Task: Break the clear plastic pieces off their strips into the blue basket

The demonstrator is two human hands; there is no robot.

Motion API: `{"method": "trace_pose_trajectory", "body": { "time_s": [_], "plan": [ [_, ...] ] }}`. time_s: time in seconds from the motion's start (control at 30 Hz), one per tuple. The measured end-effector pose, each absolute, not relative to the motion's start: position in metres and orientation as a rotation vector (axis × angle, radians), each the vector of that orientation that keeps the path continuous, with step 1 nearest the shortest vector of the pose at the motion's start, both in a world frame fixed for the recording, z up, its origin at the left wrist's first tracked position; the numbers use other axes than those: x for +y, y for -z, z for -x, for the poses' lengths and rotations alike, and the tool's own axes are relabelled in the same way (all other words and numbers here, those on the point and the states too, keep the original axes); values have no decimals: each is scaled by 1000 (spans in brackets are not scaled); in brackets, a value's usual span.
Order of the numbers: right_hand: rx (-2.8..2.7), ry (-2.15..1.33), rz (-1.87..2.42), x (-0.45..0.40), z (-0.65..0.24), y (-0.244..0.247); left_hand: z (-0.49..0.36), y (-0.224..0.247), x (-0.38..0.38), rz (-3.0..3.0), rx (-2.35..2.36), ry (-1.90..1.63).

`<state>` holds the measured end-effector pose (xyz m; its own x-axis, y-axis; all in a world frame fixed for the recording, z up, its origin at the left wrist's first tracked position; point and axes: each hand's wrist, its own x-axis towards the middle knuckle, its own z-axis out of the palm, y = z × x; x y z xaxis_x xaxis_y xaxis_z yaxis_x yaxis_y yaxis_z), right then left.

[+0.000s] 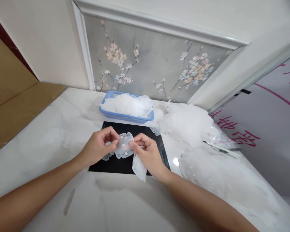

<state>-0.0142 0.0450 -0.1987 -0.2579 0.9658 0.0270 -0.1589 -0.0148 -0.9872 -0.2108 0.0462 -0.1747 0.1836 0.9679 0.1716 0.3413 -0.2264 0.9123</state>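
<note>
Between my two hands is a thin translucent plastic sheet (124,146) with a scalloped outline and several small holes. My left hand (100,145) pinches its left edge between thumb and fingers. At the sheet's right edge, my right hand (148,153) grips it with thumb and forefinger. A whitish folded sheet (139,167) hangs below my right palm, tucked under the fingers. Both hands are above a black mat (122,167). Another clear piece (107,157) lies partly hidden under my left hand, and a further one (155,130) rests at the mat's top right corner.
A blue plastic basket (125,118) full of similar white sheets stands behind the mat. On the right are a large pile of sheets (187,122), a second spread of them (222,180) and a thin pointed tool (219,149). A floral wall panel (149,61) borders the back.
</note>
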Motion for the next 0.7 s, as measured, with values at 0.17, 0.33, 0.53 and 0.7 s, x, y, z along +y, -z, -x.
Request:
{"method": "trace_pose_trajectory", "body": {
  "time_s": [0.17,0.33,0.53,0.7],
  "plan": [
    [-1279,-1451,951,46,14,200,210,174,47,-1691,1243,-1030],
    [-1228,-1487,943,48,14,203,212,172,48,-1625,1205,-1025],
    [-1308,-1474,927,48,13,202,215,164,47,-1592,1162,-980],
    [-1395,-1418,945,48,12,200,214,158,47,-1503,1156,-978]
  ]
}}
